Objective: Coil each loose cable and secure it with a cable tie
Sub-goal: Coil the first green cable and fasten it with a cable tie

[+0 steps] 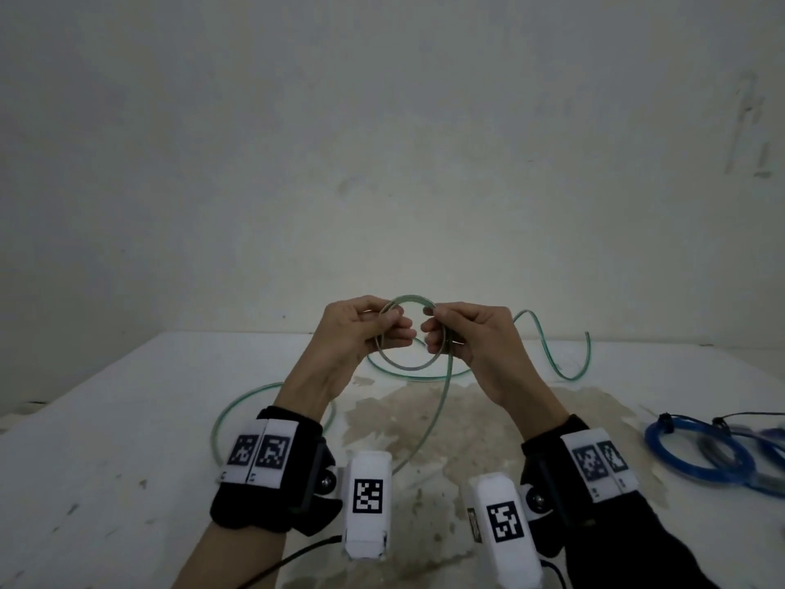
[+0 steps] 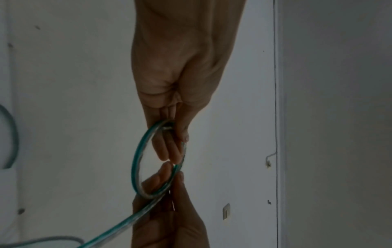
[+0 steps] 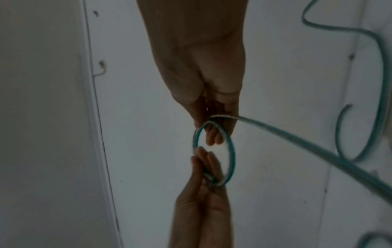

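Above the bench's point(image 1: 127, 418) middle, left hand point(image 1: 361, 329) and right hand point(image 1: 467, 333) each pinch opposite sides of the cable's point(image 1: 408, 367) small loop, fingers curled.

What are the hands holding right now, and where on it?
Both hold the green cable at its small coil: left hand pinches the coil's left side, right hand its right side. The rest trails loose on the table.

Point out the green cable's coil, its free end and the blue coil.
green cable's coil point(image 1: 408, 366), head view, bottom arc.
free end point(image 1: 587, 335), head view, cut tip.
blue coil point(image 1: 696, 431), head view, top arc.
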